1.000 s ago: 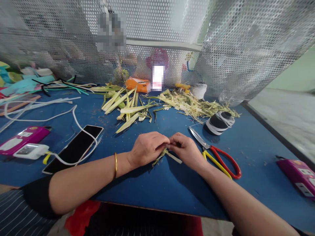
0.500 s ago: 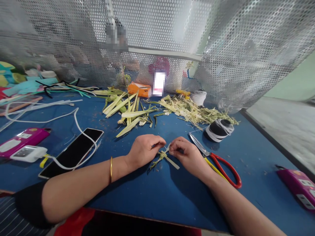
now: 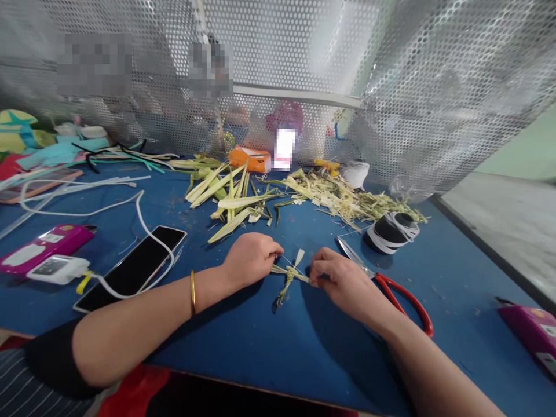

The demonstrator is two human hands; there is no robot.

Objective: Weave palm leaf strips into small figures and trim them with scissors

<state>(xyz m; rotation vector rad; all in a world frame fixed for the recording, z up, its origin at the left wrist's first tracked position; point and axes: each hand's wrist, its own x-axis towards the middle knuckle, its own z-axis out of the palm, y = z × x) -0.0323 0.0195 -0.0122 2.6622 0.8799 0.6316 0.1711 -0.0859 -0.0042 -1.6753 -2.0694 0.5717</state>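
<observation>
A small knotted piece of pale plant strips [image 3: 290, 274] lies on the blue table between my hands, one frayed greenish end pointing toward me and one flat strip sticking up. My left hand [image 3: 251, 258] is closed in a pinch at its left side, on a thin thread, with strips running in under the fingers. On the other side, my right hand [image 3: 345, 281] pinches the end of a pale strip. The thread stretches across the top of the knot. Close to my right hand lie red-handled scissors [image 3: 353, 252], partly covered by that arm, and a spool of black and white thread [image 3: 392, 233].
Pale husk leaves [image 3: 230, 197] and a pile of shredded strips [image 3: 347, 197] lie at the back, near an orange packet [image 3: 249, 159]. On the left are a phone [image 3: 134, 269], a white cable and a magenta device [image 3: 47, 249]. A perforated sheet [image 3: 295, 63] rises behind.
My right hand has moved slightly right, away from the knot, and now holds a strip out sideways. One strip now points up, and the thread shows across. The view has shifted a little.
</observation>
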